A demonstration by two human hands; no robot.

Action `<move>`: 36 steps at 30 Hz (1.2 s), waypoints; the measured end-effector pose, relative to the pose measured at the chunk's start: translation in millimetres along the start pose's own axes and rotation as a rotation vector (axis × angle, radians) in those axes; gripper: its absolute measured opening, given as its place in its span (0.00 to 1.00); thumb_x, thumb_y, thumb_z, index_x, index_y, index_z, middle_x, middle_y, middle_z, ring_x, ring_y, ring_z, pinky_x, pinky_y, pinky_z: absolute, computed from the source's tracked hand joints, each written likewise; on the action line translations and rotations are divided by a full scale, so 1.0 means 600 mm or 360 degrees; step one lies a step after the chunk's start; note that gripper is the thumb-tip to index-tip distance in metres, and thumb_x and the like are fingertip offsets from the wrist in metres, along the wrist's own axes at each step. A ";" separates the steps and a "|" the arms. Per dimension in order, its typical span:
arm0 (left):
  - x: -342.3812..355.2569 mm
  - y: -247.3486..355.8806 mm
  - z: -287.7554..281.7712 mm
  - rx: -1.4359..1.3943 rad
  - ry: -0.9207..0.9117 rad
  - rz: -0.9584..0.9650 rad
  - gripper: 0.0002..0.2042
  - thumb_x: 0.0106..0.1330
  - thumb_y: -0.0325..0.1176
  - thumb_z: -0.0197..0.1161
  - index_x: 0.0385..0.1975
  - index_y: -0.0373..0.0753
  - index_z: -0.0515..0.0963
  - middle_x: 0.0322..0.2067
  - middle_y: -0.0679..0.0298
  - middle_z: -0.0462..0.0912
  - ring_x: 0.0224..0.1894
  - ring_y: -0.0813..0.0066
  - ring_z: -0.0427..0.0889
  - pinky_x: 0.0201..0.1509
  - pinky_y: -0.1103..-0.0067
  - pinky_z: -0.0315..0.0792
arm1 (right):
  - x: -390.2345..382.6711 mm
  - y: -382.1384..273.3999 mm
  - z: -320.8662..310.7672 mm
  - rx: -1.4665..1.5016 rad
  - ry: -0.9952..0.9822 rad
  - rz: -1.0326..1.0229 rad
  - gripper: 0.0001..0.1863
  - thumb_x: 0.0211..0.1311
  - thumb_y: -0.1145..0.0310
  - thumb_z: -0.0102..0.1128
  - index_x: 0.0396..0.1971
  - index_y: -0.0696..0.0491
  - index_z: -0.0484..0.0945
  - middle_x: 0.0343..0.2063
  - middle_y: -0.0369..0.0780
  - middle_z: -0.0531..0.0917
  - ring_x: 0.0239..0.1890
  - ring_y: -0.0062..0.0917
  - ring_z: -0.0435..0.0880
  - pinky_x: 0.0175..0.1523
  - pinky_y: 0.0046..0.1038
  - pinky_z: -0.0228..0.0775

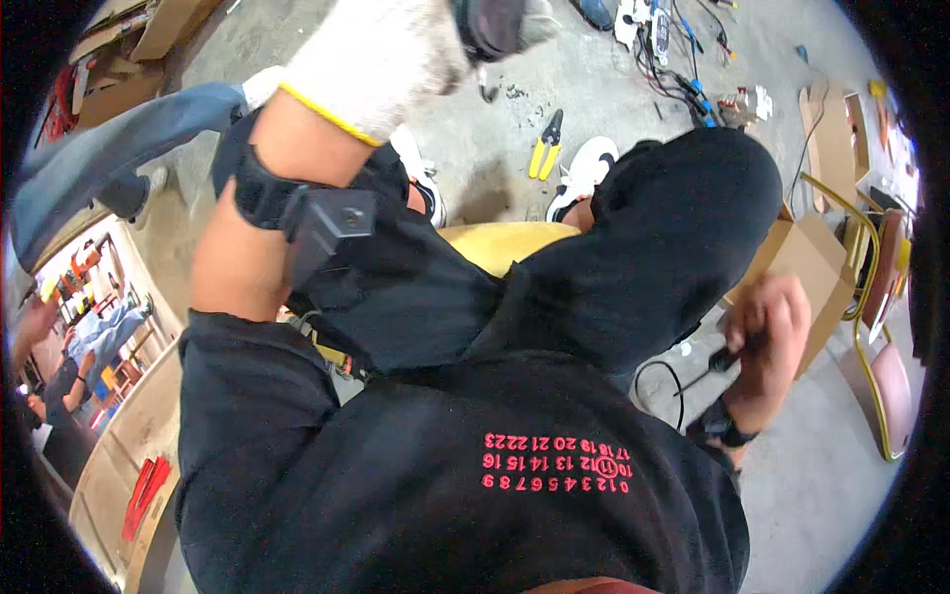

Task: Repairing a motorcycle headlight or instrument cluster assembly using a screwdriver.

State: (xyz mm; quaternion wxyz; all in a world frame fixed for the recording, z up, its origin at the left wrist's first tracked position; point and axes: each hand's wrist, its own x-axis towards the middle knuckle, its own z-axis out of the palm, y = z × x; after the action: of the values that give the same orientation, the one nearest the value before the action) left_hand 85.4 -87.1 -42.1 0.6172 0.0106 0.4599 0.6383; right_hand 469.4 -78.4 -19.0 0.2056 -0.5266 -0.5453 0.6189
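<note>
My left hand (381, 69), in a white knit glove with a yellow cuff edge, is raised at the top of the view. Its fingers are wrapped round a black rounded object (490, 28) cut off by the upper edge; its kind does not show. A black strap with a dark bracket sits on that forearm. Bare and out to the right, my right hand (774, 337) is closed round the dark handle of a screwdriver (705, 376), whose thin shaft points down and left. Yellow-handled wire strippers (546, 146) lie on the floor between my shoes.
A power strip (661, 35) and tangled cables (683, 89) lie on the floor ahead. Cardboard boxes (797, 267) and a gold-framed chair (866, 287) stand at right. Another person's jeans-clad leg (129, 148) is at left, above a wooden surface (109, 460) with a red tool (145, 498).
</note>
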 end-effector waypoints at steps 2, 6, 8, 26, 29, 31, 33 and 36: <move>0.016 0.006 -0.001 -0.0031 0.0098 0.0004 0.18 0.71 0.46 0.50 0.38 0.32 0.73 0.25 0.50 0.79 0.22 0.56 0.80 0.28 0.65 0.81 | 0.091 -0.038 0.079 -0.0356 -0.0413 0.0003 0.13 0.64 0.61 0.61 0.28 0.55 0.73 0.17 0.32 0.71 0.15 0.15 0.70 0.18 0.18 0.58; 0.039 0.023 -0.027 -0.0249 -0.0018 0.0055 0.18 0.70 0.46 0.51 0.37 0.35 0.74 0.25 0.51 0.79 0.22 0.57 0.80 0.28 0.64 0.81 | 0.335 0.002 0.277 -0.0870 -0.0949 0.0066 0.12 0.62 0.62 0.61 0.35 0.56 0.79 0.17 0.32 0.74 0.16 0.16 0.73 0.18 0.22 0.62; 0.040 0.037 -0.046 -0.0232 0.0019 0.0115 0.18 0.70 0.47 0.51 0.38 0.35 0.74 0.25 0.51 0.79 0.23 0.57 0.80 0.29 0.64 0.81 | 0.420 0.072 0.350 -0.1204 -0.0963 0.0297 0.12 0.60 0.63 0.61 0.37 0.57 0.80 0.19 0.35 0.77 0.18 0.17 0.77 0.21 0.21 0.67; -0.015 0.095 -0.157 -0.0384 -0.0199 0.0440 0.21 0.71 0.48 0.49 0.43 0.33 0.73 0.31 0.49 0.80 0.28 0.56 0.82 0.34 0.62 0.81 | 0.451 0.510 0.413 -0.2882 -0.1238 -0.0587 0.15 0.54 0.63 0.64 0.40 0.53 0.80 0.45 0.42 0.79 0.50 0.37 0.79 0.49 0.36 0.77; -0.015 0.093 -0.157 -0.0386 -0.0221 0.0455 0.21 0.71 0.48 0.49 0.43 0.32 0.73 0.32 0.49 0.80 0.28 0.56 0.82 0.34 0.61 0.82 | 0.447 0.518 0.420 -0.2851 -0.1155 -0.0649 0.11 0.56 0.68 0.60 0.39 0.54 0.81 0.44 0.42 0.80 0.50 0.37 0.79 0.49 0.34 0.77; -0.015 0.093 -0.153 -0.0389 -0.0237 0.0467 0.22 0.71 0.48 0.49 0.44 0.32 0.73 0.32 0.49 0.80 0.29 0.56 0.82 0.35 0.61 0.82 | 0.445 0.520 0.422 -0.2937 -0.1114 -0.0603 0.10 0.55 0.72 0.58 0.36 0.54 0.83 0.44 0.42 0.81 0.49 0.36 0.80 0.48 0.33 0.78; -0.018 0.096 -0.150 -0.0386 -0.0247 0.0483 0.22 0.71 0.49 0.48 0.44 0.32 0.73 0.33 0.48 0.80 0.29 0.56 0.82 0.35 0.61 0.82 | 0.443 0.519 0.424 -0.2940 -0.1174 -0.0630 0.09 0.55 0.72 0.58 0.35 0.55 0.84 0.44 0.43 0.82 0.50 0.37 0.80 0.46 0.34 0.78; -0.025 0.098 -0.146 -0.0394 -0.0274 0.0506 0.22 0.71 0.49 0.48 0.45 0.31 0.73 0.34 0.48 0.80 0.30 0.55 0.83 0.36 0.61 0.82 | 0.443 0.514 0.428 -0.2958 -0.1205 -0.0630 0.10 0.56 0.71 0.59 0.36 0.55 0.84 0.44 0.44 0.82 0.51 0.38 0.80 0.45 0.34 0.78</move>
State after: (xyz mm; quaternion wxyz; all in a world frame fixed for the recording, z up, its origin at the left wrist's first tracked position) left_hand -7.5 -138.6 -49.1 0.5423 0.0616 0.3162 0.7760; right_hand 247.6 -74.9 -446.0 -0.3714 -0.1481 -0.9160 0.0319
